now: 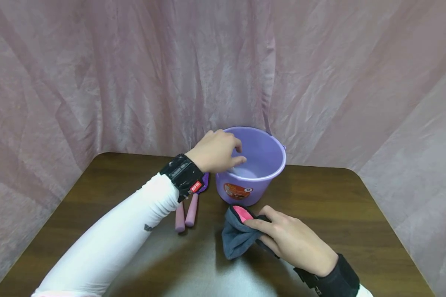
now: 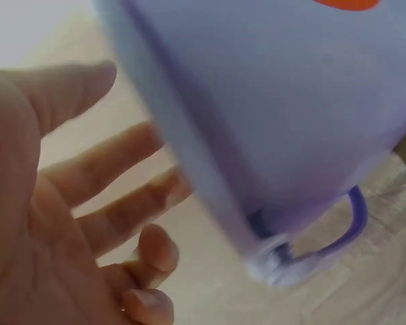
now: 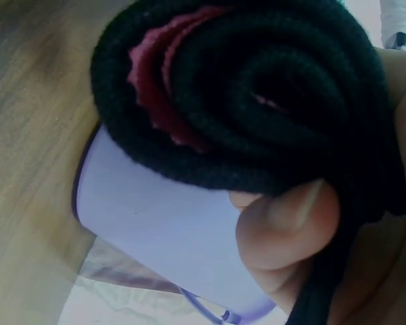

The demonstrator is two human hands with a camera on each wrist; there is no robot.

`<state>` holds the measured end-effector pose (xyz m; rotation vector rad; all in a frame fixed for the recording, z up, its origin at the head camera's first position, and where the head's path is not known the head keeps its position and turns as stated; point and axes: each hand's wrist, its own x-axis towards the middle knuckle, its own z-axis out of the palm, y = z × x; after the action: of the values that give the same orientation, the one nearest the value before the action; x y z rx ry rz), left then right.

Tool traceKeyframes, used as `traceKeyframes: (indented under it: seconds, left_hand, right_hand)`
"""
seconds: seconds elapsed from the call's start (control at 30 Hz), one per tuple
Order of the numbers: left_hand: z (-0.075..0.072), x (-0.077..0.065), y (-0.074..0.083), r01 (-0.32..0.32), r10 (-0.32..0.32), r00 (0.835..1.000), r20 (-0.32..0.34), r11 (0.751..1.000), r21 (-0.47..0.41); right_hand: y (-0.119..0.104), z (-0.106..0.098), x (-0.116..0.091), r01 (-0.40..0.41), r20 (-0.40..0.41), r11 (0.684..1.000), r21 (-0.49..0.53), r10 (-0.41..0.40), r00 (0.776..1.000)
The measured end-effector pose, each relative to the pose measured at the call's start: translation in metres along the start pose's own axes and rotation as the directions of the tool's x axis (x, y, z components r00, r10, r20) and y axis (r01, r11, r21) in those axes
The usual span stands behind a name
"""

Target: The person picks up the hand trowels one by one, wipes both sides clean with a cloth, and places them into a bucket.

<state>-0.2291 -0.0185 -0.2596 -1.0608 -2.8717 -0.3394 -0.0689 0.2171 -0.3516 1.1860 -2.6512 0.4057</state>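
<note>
A light purple bucket [image 1: 250,185] with an orange label stands toward the back of the table. My left hand [image 1: 219,152] is over its left rim, thumb and fingers apart. In the left wrist view the fingers [image 2: 118,162] are spread beside the rim, and nothing lies in the palm. My right hand [image 1: 295,239] holds a grey-blue cloth [image 1: 238,237] with a pink inner side and black edging, just in front of the bucket. In the right wrist view the cloth [image 3: 257,95] is rolled in layers, with fingertips curled under it.
Two tools with pink handles [image 1: 191,210] lie left of the bucket; one has a purple head [image 1: 205,183], and my left forearm partly covers them. A thin handle [image 2: 358,217] hangs from the bucket's rim. The brown wooden table [image 1: 342,214] ends at a pinkish curtain [image 1: 171,74].
</note>
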Motion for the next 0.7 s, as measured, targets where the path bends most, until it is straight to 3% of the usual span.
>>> traceKeyframes:
  seconds: [0.1, 0.2, 0.3, 0.43, 0.53, 0.7]
  left_hand:
    - [-0.009, -0.010, -0.001, 0.003, -0.009, 0.994, -0.109, 0.998, -0.056]
    - [-0.019, -0.026, -0.003, 0.000, -0.028, 0.975, -0.221, 0.992, -0.126]
    - [-0.026, -0.044, -0.004, 0.010, -0.073, 0.940, -0.333, 0.982, -0.188]
    - [-0.027, -0.071, -0.003, 0.024, -0.138, 0.881, -0.453, 0.968, -0.248]
    - [-0.020, -0.092, -0.005, 0.036, -0.177, 0.852, -0.494, 0.959, -0.281]
    - [0.003, -0.125, -0.012, 0.118, -0.269, 0.832, -0.485, 0.940, -0.319]
  right_hand:
    - [0.001, -0.002, 0.000, -0.003, 0.000, 1.000, -0.004, 0.003, 1.000]
    - [0.001, -0.004, 0.001, -0.003, -0.002, 1.000, -0.003, 0.003, 1.000]
    - [0.001, -0.005, 0.001, -0.005, -0.010, 1.000, -0.004, 0.005, 1.000]
    - [0.001, -0.007, 0.000, -0.015, -0.020, 1.000, -0.001, 0.015, 1.000]
    - [0.000, -0.009, -0.001, -0.021, -0.021, 1.000, -0.004, 0.021, 1.000]
    - [0.000, -0.010, -0.002, -0.020, -0.026, 1.000, -0.003, 0.020, 0.999]
